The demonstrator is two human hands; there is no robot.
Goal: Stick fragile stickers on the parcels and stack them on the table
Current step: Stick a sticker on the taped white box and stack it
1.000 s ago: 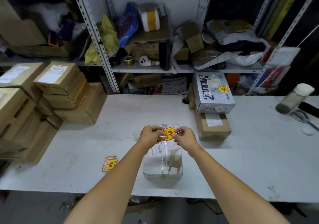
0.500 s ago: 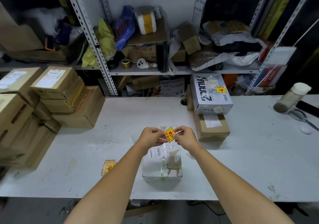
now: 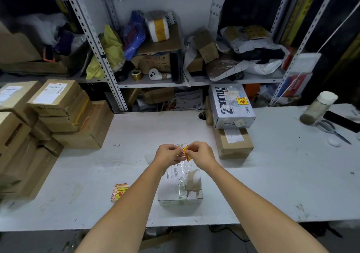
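Note:
A yellow and red fragile sticker is pinched between my left hand and my right hand, a little above a white parcel wrapped in clear tape at the table's front. The sticker is bent and partly hidden by my fingers. A small pile of the same stickers lies on the white table left of the parcel. At the back right a white printed box bearing a fragile sticker sits on a brown parcel.
Several brown cardboard parcels are piled at the table's left end. A jar, scissors and a black object lie at the far right. Cluttered metal shelves stand behind the table.
The sticker, held flat and face-up a second ago, is now folded and tilted between my fingertips. Both hands stay over the white parcel.

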